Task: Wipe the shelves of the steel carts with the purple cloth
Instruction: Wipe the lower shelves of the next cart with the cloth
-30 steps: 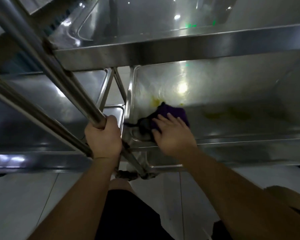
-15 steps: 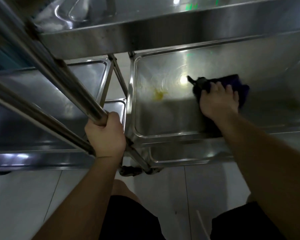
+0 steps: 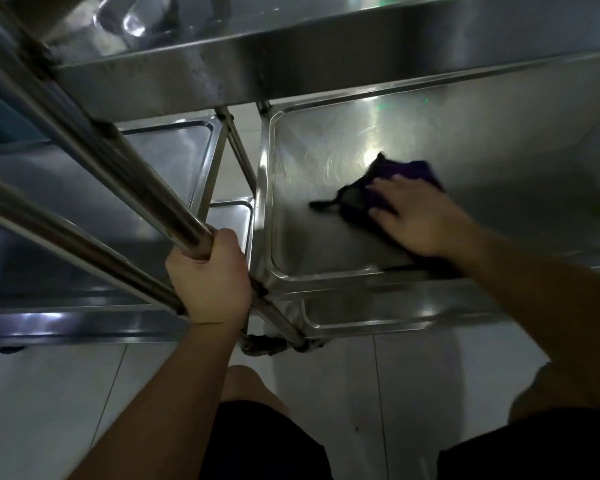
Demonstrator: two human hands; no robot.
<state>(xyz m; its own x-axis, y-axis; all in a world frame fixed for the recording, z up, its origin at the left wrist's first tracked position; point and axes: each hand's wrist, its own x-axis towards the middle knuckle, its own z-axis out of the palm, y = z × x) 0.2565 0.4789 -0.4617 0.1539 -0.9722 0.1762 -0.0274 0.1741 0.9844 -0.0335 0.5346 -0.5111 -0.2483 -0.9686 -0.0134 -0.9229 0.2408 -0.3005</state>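
Observation:
The purple cloth (image 3: 371,188) lies bunched on the middle shelf (image 3: 319,244) of the right steel cart. My right hand (image 3: 420,216) presses flat on it with straight fingers; the cloth's near part is hidden under the palm. My left hand (image 3: 210,275) grips the slanted handle bar (image 3: 118,164) of the cart, fingers curled round the tube. The top shelf (image 3: 326,64) overhangs the middle one. A lower shelf (image 3: 378,317) shows below the front rim.
A second steel cart (image 3: 84,202) stands to the left, its shelves close beside the right cart's posts. A caster wheel (image 3: 264,344) sits at the cart's near corner on the pale tiled floor (image 3: 49,393). My knees and dark shorts (image 3: 257,441) are just below.
My right hand has swept the cloth from the shelf's near left corner to the far right, then back toward the middle. The yellow smear on the shelf is gone. My left hand has kept its grip.

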